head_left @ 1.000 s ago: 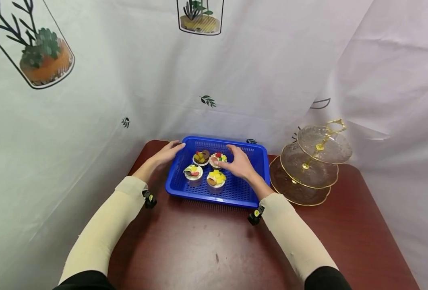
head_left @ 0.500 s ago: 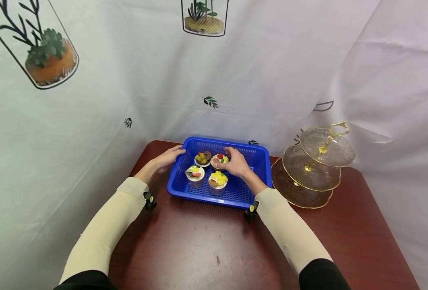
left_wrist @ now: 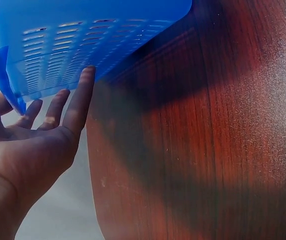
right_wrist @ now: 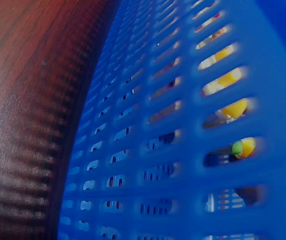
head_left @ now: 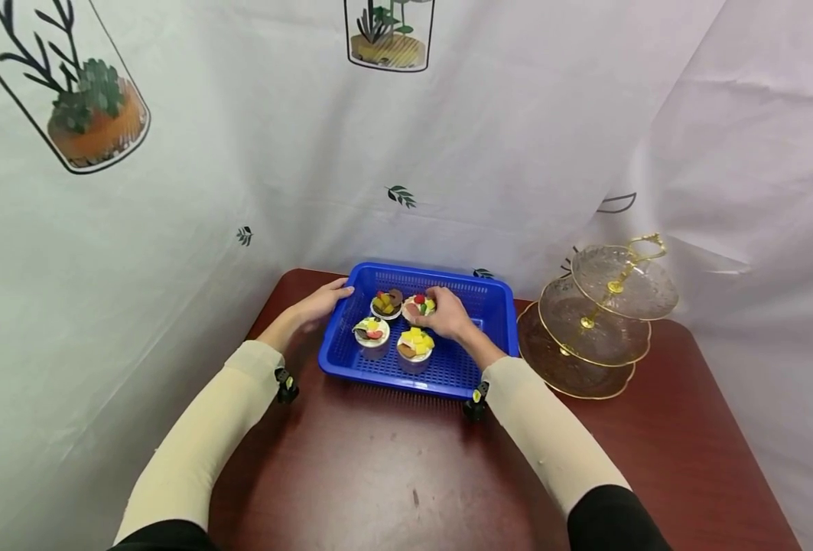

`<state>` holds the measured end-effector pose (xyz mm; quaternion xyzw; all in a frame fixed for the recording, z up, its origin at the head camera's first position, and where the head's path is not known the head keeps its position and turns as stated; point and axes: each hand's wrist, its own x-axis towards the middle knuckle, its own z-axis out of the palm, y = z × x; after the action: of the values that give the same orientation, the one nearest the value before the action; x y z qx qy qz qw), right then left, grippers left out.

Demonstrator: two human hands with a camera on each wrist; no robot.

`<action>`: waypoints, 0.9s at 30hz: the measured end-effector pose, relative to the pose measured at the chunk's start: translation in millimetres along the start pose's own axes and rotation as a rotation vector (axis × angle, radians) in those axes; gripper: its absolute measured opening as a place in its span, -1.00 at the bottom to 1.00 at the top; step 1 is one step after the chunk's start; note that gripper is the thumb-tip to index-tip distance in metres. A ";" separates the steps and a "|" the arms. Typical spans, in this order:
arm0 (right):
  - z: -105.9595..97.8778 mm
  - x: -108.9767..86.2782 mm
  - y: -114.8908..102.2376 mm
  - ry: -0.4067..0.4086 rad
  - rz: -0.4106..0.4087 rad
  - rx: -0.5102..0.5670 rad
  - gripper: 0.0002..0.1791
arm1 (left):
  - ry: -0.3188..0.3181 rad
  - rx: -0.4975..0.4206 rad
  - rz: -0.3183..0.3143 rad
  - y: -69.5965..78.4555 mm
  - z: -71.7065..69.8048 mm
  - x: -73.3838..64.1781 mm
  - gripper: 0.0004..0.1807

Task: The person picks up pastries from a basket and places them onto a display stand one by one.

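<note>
A blue perforated plastic basket [head_left: 388, 380] holds several cupcakes topped with cream and fruit. My left hand [head_left: 318, 303] grips the basket's left rim, with the thumb over the edge. The left wrist view has that hand's fingers [left_wrist: 78, 102] spread along the basket's outer wall [left_wrist: 108, 35]. Inside the basket, my right hand [head_left: 450, 315] holds the back right cupcake [head_left: 416, 308], which has a red berry on top; the thumb is on its near side, fingers behind. In the right wrist view the slotted basket wall [right_wrist: 183, 150] hides this hand.
Beside the held one sit a fruit-and-chocolate cupcake [head_left: 386, 303], a cupcake with red fruit [head_left: 372, 330] and a yellow-topped one [head_left: 415, 344]. A three-tier glass stand with gold rims [head_left: 595, 321] stands right of the basket on the brown table [head_left: 351, 459]. White patterned cloth [head_left: 516, 138] hangs behind.
My right hand has lowered onto the back right cupcake, its thumb and fingers closing around it. My left hand has slid slightly down along the basket's left rim.
</note>
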<state>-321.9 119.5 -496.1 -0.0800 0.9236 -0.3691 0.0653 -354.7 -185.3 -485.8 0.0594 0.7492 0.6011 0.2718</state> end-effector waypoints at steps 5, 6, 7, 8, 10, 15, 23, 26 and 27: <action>2.7 0.7 1.5 -0.014 -0.016 -0.086 -0.24 | -0.002 0.005 0.008 -1.5 -0.2 -1.4 -0.34; 3.2 1.0 2.1 -0.018 -0.015 -0.097 -0.26 | -0.003 0.003 0.008 -1.8 -0.3 -1.1 -0.34; 3.5 1.1 2.7 -0.022 -0.011 -0.102 -0.27 | -0.003 -0.001 0.008 -2.0 -0.4 -0.8 -0.34; 3.8 1.7 3.3 -0.024 -0.006 -0.105 -0.28 | -0.004 -0.012 0.007 -2.2 -0.6 -0.3 -0.34; 4.3 2.7 4.6 -0.029 0.009 -0.097 -0.29 | -0.007 -0.017 0.011 -2.4 -0.9 0.5 -0.34; 3.8 3.6 5.2 -0.040 0.040 -0.057 -0.31 | 0.001 -0.022 0.010 -2.7 -1.7 2.4 -0.35; -7.7 -6.1 -0.5 0.001 0.011 -0.042 -0.38 | -0.012 -0.016 0.004 -2.5 -1.9 2.6 -0.35; -17.6 -12.1 -2.1 0.005 -0.031 -0.041 -0.39 | -0.015 -0.045 0.006 -2.3 -2.6 2.4 -0.36; -21.8 -14.5 -2.7 0.007 -0.047 -0.041 -0.39 | -0.018 -0.055 0.010 -2.3 -2.8 2.5 -0.36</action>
<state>-311.4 135.0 -477.7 -0.1018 0.9291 -0.3517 0.0519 -357.6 -187.3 -488.4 0.0610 0.7297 0.6222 0.2768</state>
